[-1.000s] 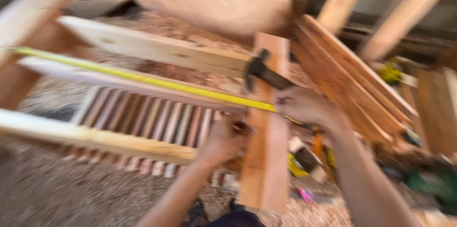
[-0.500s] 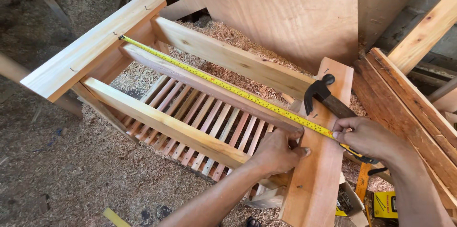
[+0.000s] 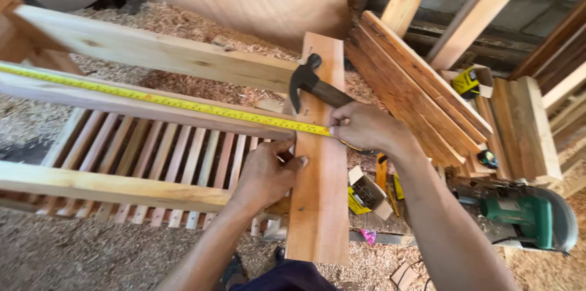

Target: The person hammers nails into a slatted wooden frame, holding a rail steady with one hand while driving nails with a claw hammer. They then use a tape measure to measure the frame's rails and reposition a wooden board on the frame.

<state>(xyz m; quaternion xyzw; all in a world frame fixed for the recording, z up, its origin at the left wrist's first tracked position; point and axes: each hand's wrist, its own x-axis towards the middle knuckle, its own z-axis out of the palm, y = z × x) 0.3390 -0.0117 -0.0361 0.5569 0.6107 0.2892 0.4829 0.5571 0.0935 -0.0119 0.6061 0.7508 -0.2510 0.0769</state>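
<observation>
While the right hand (image 3: 365,127) pinches the yellow tape measure (image 3: 183,103) taut across the wooden frame (image 3: 152,53), the left hand (image 3: 268,174) presses loosely curled fingers on the upright board (image 3: 317,205); any slack could skew the reading.

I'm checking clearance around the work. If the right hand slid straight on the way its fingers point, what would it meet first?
The right hand points left along the yellow tape measure. It would likely meet the upright board's left edge, then the long rail under the tape; depth is unclear.
</observation>
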